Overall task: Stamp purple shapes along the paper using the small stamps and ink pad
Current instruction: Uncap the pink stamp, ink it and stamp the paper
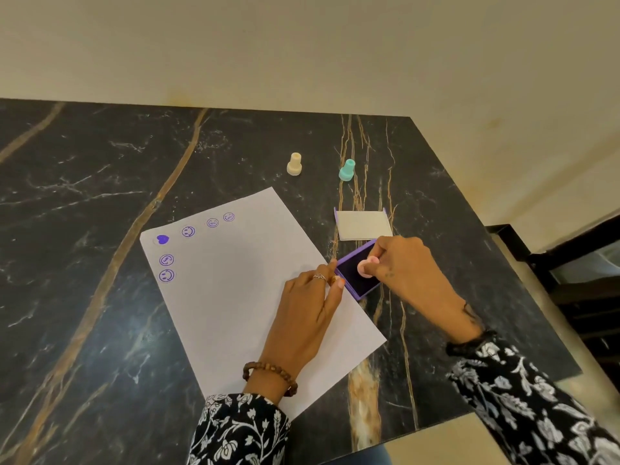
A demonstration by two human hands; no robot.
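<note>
The right hand [402, 266] pinched the pink stamp [366, 266] onto the ink pad [352, 280] beside the paper [235, 297], inking it; the left hand [308, 310] steadied the pad with its fingertips. Next, it would likely need pressing squarely on bare paper.

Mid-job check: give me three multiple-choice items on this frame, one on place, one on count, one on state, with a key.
1. Where is the pink stamp?
A. on the ink pad
B. on the paper
C. beside the teal stamp

2. How many purple prints are on the paper?
A. three
B. six
C. nine

3. What is the left hand doing?
A. holding the cream stamp
B. steadying the ink pad's edge
C. resting off the table

Key: A, the right hand pinches it on the dark pad; B, four along the top, two down the side; B, its fingers touch the pad's rim.
</note>
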